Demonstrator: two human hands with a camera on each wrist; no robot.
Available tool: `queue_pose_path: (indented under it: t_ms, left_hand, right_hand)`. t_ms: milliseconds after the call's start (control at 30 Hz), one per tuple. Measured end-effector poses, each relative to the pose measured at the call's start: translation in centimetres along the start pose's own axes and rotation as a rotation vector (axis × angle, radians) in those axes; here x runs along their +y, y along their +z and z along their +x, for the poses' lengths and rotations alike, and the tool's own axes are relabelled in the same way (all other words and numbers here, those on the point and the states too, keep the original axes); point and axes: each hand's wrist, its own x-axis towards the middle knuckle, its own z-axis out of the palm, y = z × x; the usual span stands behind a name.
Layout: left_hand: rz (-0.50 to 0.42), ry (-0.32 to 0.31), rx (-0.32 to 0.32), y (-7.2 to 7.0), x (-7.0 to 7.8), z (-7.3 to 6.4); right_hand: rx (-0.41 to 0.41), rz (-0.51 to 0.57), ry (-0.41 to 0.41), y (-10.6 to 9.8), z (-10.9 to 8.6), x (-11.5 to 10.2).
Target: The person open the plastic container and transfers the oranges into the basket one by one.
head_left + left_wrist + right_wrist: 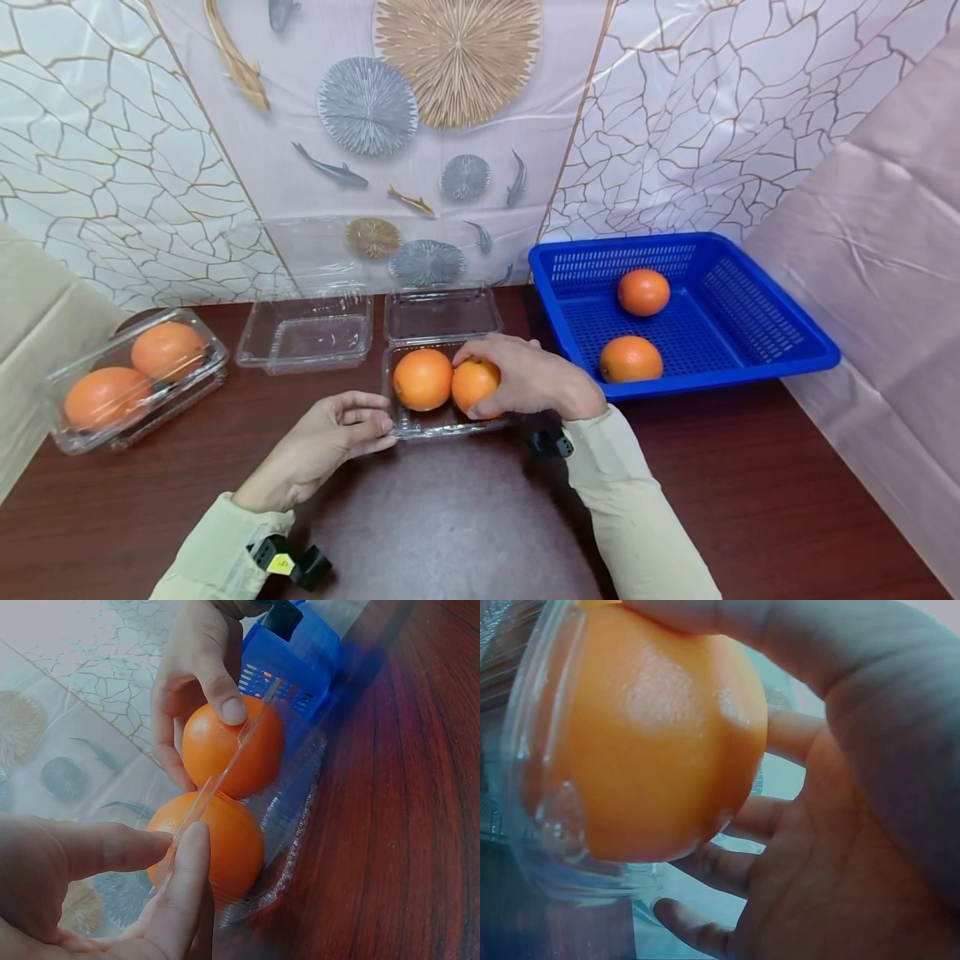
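Note:
Two oranges sit side by side in a clear plastic clamshell box (pixel 442 431) whose lid (pixel 442 315) is folded open toward the wall. My right hand (pixel 525 375) grips the right orange (pixel 474 385), its thumb on the near side and its fingers over the far side. The left orange (pixel 422 380) rests against it. My left hand (pixel 337 442) pinches the box's left rim between thumb and fingers, as the left wrist view shows. In the right wrist view the held orange (pixel 652 742) fills the cup of the hand, close to the clear box wall.
At the right stands a blue perforated basket (pixel 750 375) holding an orange (pixel 643 292) at its back and another orange (pixel 631 359) near its front. An open clear box (pixel 307 333) lies at the back left. Further left is a closed clear box (pixel 56 433) with two oranges.

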Motion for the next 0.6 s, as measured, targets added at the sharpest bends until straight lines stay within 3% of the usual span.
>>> queue_pose_path:
  t_ms: [600]
  left_hand:
    - [-0.014,0.021,-0.01,0.1,0.0,0.0]
  right_hand:
    - [0.079,-0.001,-0.073,-1.2,-0.8,-0.7]
